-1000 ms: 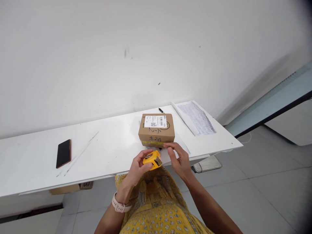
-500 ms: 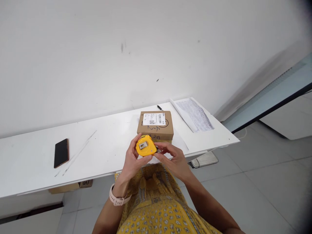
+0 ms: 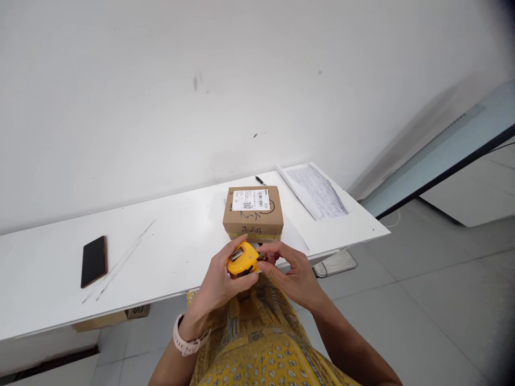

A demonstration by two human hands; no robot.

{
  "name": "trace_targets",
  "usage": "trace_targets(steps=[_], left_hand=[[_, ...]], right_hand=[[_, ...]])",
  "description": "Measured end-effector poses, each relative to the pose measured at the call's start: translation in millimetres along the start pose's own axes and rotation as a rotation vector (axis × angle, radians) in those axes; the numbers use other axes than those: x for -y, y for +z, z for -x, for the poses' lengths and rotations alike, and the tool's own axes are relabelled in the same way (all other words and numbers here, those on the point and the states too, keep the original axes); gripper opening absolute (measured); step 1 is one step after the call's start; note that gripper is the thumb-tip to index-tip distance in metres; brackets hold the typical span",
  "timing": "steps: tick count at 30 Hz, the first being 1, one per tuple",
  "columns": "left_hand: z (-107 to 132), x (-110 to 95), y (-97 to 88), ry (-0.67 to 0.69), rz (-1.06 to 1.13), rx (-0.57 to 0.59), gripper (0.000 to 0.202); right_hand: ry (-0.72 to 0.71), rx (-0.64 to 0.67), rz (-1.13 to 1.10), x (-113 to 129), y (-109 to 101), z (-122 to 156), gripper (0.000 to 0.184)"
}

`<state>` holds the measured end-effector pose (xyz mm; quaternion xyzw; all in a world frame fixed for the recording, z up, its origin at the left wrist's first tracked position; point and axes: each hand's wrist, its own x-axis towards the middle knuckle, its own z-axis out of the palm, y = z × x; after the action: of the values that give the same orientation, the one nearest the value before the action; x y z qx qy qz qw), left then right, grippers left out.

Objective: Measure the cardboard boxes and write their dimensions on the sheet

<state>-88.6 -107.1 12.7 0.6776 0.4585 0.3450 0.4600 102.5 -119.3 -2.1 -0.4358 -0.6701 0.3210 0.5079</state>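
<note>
A yellow tape measure is in my left hand, with the thumb below it and the fingers along its far side. My right hand pinches at the tape's mouth, on the right end of the case. How much of the blade is out between those fingertips is hard to see. Just beyond both hands a brown cardboard box stands on the white table. Its top carries a white shipping label and black handwriting.
A phone lies at the table's left. Behind the box is a black pen, and to the right are written paper sheets. A white wall rises along the back edge. Under the table sits another carton.
The tape measure has tilted and come slightly nearer to my body, moving away from the box front. Both hands moved down with it. The view has shifted a little.
</note>
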Motion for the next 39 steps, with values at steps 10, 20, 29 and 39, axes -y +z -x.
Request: trace_targets(steps=[10,20,29,39], left_hand=[[-30.3,-7.7,-55.4,-0.086,0.032,-0.164,0.037],[-37.5,-21.9,-23.0,0.057,-0.108,-0.234,0.033],[-53.1,-18.0,-36.8,0.019,-0.181,-0.217,0.043],[-118.1,-24.5,-106.4,-0.308,-0.789,-0.431,0.037]], right_hand=[[0.267,-0.070,-0.596,-7.4,-39.0,-24.0,0.038],[0.169,-0.112,-0.338,-3.8,16.3,-31.6,0.028],[0.117,-0.035,-0.423,1.2,-9.6,-55.9,0.031],[0.198,-0.346,-0.460,-49.5,-57.3,-104.0,0.026]])
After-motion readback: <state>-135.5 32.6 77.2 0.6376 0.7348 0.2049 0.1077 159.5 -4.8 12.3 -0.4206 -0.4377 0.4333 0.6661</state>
